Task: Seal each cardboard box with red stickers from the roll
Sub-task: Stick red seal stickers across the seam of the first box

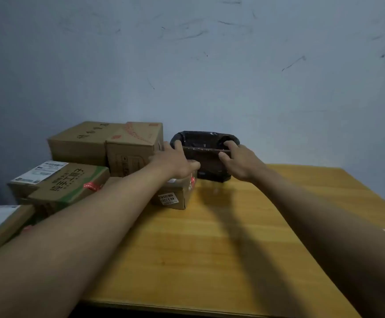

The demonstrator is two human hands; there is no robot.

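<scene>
Black plastic-wrapped parcel (206, 154) at the desk's (221, 249) far edge, both hands clamped on it: left hand (175, 162) on its left end, right hand (238, 160) on top. Five brown cardboard boxes (72, 182) stacked left, some with red stickers (91, 186).

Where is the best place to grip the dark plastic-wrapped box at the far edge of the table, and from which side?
Probably by its two short ends, from the near side: the dark wrapped box lies broadside to the person, and the left hand and right hand already hold those ends.
</scene>
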